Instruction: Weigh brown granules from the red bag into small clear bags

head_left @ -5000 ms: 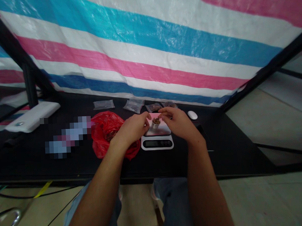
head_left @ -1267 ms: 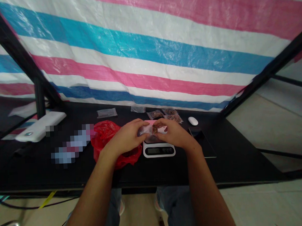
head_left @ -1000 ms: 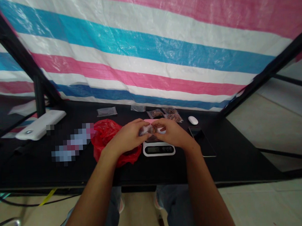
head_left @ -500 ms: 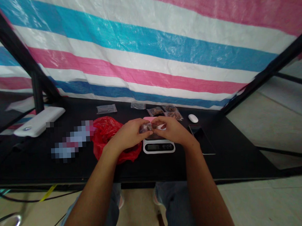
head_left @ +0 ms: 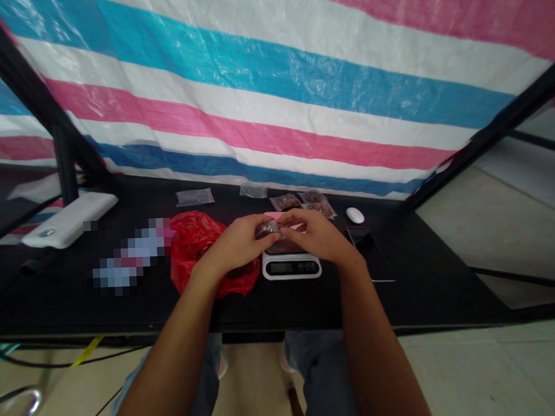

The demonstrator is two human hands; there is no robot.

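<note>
Above a white kitchen scale point(head_left: 291, 274), a small clear plastic bag point(head_left: 267, 228) is pinched between my two hands. My left hand point(head_left: 245, 243) grips its left side with thumb and fingers. Closed on the bag's right edge is my right hand point(head_left: 313, 231), its thumb near the left thumb. What is inside the bag is hard to make out. Under my left wrist lies an open red plastic bag point(head_left: 193, 231) with brownish contents partly hidden. Behind the scale lie several small clear bags of brown pieces point(head_left: 286, 202).
Flat clear bags point(head_left: 195, 197) lie at the back of the black table point(head_left: 282, 312). On the right are a white mouse point(head_left: 355, 215) and a dark phone point(head_left: 370, 253). A white box-shaped device point(head_left: 71, 220) lies left, beside a pixelated item point(head_left: 136, 254). A striped sheet point(head_left: 273, 110) hangs behind.
My fingers have shifted slightly on the small bag, the thumbs still close together. The view has tilted a little; the things on the table have stayed put.
</note>
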